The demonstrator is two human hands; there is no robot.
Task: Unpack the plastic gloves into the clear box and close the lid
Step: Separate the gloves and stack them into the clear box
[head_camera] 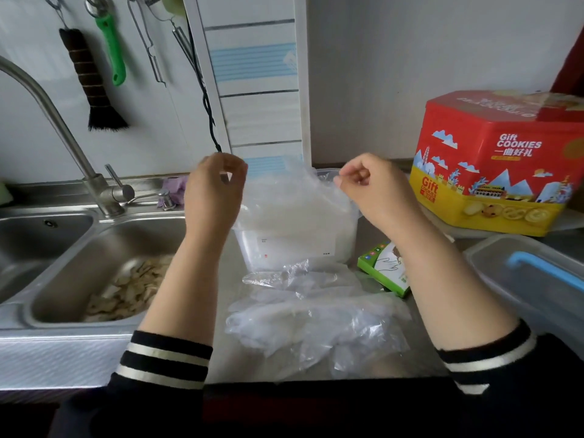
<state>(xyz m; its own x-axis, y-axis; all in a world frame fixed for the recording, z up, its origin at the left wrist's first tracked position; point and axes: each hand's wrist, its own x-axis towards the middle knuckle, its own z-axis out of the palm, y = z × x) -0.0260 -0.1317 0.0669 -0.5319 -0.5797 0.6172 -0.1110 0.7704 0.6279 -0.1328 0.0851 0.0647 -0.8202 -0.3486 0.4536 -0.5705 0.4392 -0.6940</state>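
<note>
Two hands (215, 184) (373, 188) pinch one plastic bag (290, 200)

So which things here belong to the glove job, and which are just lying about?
Job: plastic gloves, clear box, loose gloves, green glove packet, lid.
Lying about: cookie tin, sink, tap, brush.

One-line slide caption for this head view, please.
Both hands, left and right, pinch a plastic sheet over the clear box, beside a sink.
</note>
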